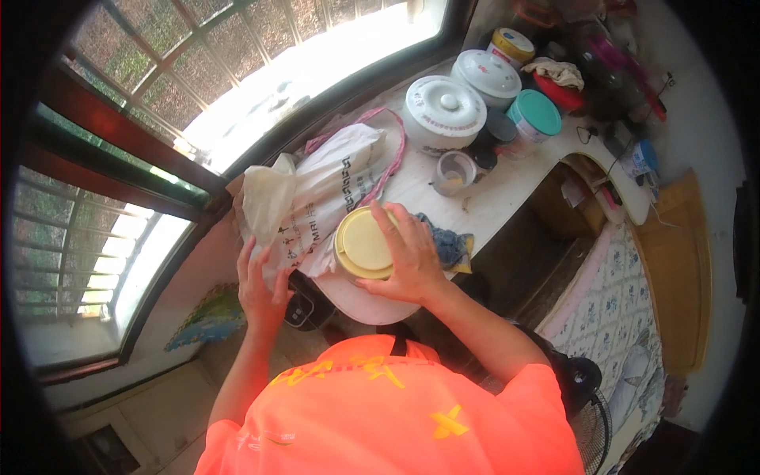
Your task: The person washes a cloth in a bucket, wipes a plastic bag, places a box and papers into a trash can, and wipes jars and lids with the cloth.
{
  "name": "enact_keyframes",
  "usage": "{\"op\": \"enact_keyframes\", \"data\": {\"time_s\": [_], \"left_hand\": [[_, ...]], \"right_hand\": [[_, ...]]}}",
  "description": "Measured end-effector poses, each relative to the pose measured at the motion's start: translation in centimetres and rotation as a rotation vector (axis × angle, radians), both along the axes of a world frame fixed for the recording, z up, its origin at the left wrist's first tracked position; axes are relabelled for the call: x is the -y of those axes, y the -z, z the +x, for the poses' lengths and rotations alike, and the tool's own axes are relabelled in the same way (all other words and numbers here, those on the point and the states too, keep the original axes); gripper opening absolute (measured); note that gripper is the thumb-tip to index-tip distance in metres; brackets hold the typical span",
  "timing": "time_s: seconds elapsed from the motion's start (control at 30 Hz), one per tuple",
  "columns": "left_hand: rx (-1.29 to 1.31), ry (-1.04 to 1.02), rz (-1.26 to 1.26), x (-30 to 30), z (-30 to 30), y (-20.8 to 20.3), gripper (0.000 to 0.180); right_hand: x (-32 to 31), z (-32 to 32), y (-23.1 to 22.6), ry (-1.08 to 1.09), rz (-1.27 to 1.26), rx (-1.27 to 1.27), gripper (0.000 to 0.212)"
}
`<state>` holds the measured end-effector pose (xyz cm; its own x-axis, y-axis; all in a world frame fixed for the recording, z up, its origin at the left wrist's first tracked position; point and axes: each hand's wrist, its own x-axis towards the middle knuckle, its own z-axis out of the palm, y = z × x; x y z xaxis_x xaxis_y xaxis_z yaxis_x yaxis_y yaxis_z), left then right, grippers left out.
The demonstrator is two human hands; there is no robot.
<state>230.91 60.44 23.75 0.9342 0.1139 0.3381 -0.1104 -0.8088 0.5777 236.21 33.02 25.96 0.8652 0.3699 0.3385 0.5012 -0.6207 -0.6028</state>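
Gripping the yellow-lidded tub (363, 244) lid-up, axis near vertical, the right hand (414, 263) neighbours an open left hand (262, 286).

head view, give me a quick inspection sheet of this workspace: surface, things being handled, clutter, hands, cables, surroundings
Surface: white table, crowded toward its far end.
Things handled: yellow-lidded tub, lid on, at the table's near end; cannot tell if it is lifted.
Clutter: white bag beside the tub; blue cloth to its right; clear cup, round white pot and teal-lidded tub farther back.
Hands: right hand holds the yellow-lidded tub; left hand open near the white bag, contact unclear.
Cables: thin pale line, probably a cable, by the table's right end.
Surroundings: barred window beyond the table; patterned bed and fan at right.
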Motion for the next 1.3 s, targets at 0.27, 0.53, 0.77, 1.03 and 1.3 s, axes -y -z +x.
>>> {"op": "enact_keyframes", "data": {"time_s": [0.27, 0.53, 0.77, 1.03, 1.3], "left_hand": [[-0.113, 0.02, -0.335, 0.7, -2.6, 1.6, 0.032], [-0.027, 0.085, -0.262, 0.5, -1.8, 4.0, 0.026], [-0.021, 0.015, -0.184, -0.5, -1.7, 4.5, 0.027], [-0.009, -0.138, 0.216, -2.7, 2.3, 2.9, 0.049], [-0.291, -0.063, 0.357, -2.9, 11.3, 2.3, 0.091]], "right_hand": [[6.9, 2.7, -6.9, 0.224, 0.022, -0.007, 0.11], [16.6, 6.1, -8.9, 0.773, -0.453, -0.115, 0.101], [21.1, 8.7, -1.9, 0.926, -0.47, -0.063, 0.108], [22.1, 10.2, 4.3, 0.952, -0.337, 0.064, 0.106], [17.4, 9.1, -0.9, 0.804, -0.33, 0.318, 0.084]]}}
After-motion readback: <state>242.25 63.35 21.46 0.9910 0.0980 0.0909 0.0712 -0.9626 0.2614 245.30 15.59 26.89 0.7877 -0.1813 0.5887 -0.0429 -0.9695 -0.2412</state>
